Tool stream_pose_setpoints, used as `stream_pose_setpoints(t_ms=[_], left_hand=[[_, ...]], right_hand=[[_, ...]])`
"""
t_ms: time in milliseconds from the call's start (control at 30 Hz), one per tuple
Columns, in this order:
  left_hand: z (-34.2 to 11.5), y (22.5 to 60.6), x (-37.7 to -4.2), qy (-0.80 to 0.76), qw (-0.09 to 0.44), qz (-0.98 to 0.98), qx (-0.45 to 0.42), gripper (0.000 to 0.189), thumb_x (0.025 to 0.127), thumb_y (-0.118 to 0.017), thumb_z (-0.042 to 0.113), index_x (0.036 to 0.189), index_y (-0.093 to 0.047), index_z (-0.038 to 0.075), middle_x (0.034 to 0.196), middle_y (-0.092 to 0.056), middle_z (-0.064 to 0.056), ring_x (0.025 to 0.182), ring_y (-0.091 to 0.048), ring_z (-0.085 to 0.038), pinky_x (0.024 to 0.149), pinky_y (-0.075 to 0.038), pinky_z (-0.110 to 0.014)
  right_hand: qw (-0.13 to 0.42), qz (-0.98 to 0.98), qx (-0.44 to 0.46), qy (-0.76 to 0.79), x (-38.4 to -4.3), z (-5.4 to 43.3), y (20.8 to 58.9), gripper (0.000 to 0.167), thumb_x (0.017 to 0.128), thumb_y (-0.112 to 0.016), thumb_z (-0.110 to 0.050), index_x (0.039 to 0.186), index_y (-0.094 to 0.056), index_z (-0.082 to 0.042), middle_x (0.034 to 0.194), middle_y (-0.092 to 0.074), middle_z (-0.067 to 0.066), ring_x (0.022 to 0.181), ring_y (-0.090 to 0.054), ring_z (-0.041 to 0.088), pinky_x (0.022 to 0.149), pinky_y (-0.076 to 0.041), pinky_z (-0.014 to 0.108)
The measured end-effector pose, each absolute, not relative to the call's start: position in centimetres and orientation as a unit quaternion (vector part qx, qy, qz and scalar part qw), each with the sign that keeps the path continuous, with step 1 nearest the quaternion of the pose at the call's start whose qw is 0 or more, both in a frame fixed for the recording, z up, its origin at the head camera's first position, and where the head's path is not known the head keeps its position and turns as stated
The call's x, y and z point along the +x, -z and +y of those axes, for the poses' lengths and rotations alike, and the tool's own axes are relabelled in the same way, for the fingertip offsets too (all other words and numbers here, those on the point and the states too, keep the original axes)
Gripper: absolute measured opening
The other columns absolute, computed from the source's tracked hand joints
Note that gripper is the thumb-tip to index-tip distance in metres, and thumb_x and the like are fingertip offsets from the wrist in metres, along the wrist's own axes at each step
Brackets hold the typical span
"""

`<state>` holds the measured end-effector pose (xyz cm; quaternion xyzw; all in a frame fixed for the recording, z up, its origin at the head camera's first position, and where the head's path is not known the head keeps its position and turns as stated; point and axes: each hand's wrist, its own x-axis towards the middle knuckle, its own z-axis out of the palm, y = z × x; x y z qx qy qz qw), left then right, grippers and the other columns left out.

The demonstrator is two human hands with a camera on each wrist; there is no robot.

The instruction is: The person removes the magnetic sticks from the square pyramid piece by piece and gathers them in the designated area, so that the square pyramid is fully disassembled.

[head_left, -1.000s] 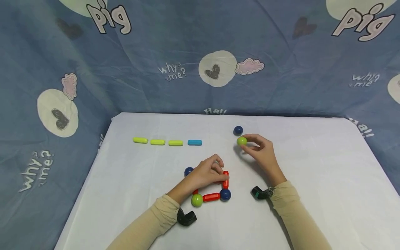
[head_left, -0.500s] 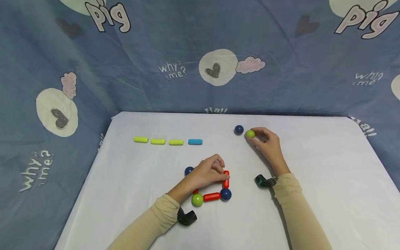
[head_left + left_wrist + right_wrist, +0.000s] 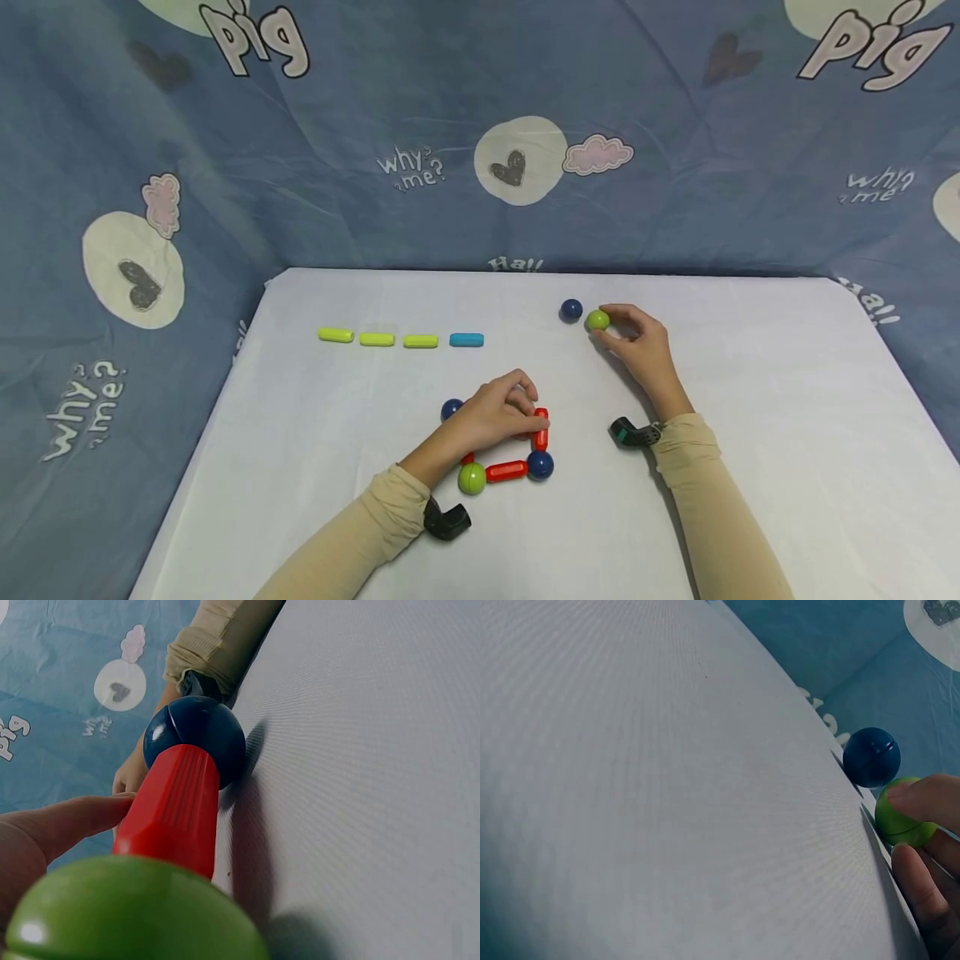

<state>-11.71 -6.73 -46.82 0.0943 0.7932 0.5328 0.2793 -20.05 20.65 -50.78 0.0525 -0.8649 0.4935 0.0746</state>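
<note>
Right hand (image 3: 641,350): thumb and fingers drawn in, pinching a lime-green ball (image 3: 597,320) towards the tabletop's (image 3: 757,375) far edge, just beside a loose navy ball (image 3: 571,310). Left hand (image 3: 497,414): digits bent, pinching a red rod (image 3: 541,442) of the partly hidden ball-and-rod frame (image 3: 507,472). Step in hand, as judged: handling the lime-green ball while steadying the frame. Next move calls for keeping the pinch clear of the navy ball.

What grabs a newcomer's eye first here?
Likely the red rods and corner balls joined midway across the white table, the left hand gripping one rod. Next, the green ball pinched in the right hand, beside a dark blue ball toward the back. Behind, a blue cloth printed with "pig".
</note>
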Motion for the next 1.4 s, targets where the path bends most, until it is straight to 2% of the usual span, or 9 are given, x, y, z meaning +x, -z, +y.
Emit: stream_pose_setpoints(t_ms=[267, 433, 900, 1167, 1400], left_hand=[[-6.81, 46.93, -11.67, -0.537, 0.276, 0.791, 0.100, 0.035, 0.090, -0.081, 0.025, 0.112, -0.057, 0.013, 0.090, -0.074, 0.001, 0.074, -0.070, -0.011, 0.074, -0.053, -0.026], [-6.81, 46.92, -11.65, -0.537, 0.279, 0.790, 0.100, 0.034, 0.090, -0.081, 0.026, 0.112, -0.057, 0.013, 0.090, -0.074, 0.001, 0.074, -0.070, -0.012, 0.074, -0.053, -0.026], [-6.76, 46.94, -11.64, -0.541, 0.283, 0.786, 0.096, 0.033, 0.090, -0.081, 0.025, 0.111, -0.058, 0.013, 0.089, -0.073, 0.002, 0.073, -0.070, -0.012, 0.073, -0.052, -0.025], [-6.84, 46.71, -11.65, -0.543, 0.279, 0.784, 0.111, 0.034, 0.090, -0.080, 0.023, 0.112, -0.059, 0.007, 0.090, -0.075, -0.003, 0.074, -0.071, -0.011, 0.072, -0.052, -0.023], [-6.81, 46.69, -11.65, -0.544, 0.279, 0.784, 0.110, 0.033, 0.090, -0.081, 0.022, 0.111, -0.059, 0.008, 0.089, -0.075, -0.002, 0.074, -0.071, -0.011, 0.071, -0.052, -0.023]], right_hand=[[0.074, -0.865, 0.056, -0.493, -20.13, 20.68, 50.84, 0.042, 0.088, -0.083, -0.016, 0.128, -0.070, -0.010, 0.133, -0.070, 0.010, 0.120, -0.064, 0.018, 0.076, -0.046, 0.007], [0.074, -0.863, 0.055, -0.497, -20.11, 20.68, 50.94, 0.042, 0.089, -0.082, -0.017, 0.128, -0.070, -0.010, 0.133, -0.071, 0.011, 0.116, -0.063, 0.005, 0.074, -0.046, 0.007], [0.068, -0.855, 0.053, -0.512, -20.11, 20.70, 50.92, 0.043, 0.087, -0.084, -0.014, 0.127, -0.071, -0.008, 0.132, -0.071, 0.012, 0.107, -0.055, -0.016, 0.073, -0.047, 0.006], [0.074, -0.857, 0.055, -0.507, -20.06, 20.60, 50.91, 0.043, 0.086, -0.085, -0.016, 0.126, -0.071, -0.008, 0.131, -0.071, 0.012, 0.106, -0.056, -0.012, 0.073, -0.047, 0.006], [0.071, -0.857, 0.058, -0.507, -19.99, 20.57, 50.92, 0.044, 0.087, -0.084, -0.018, 0.128, -0.070, -0.008, 0.132, -0.071, 0.012, 0.112, -0.061, 0.000, 0.074, -0.047, 0.006]])
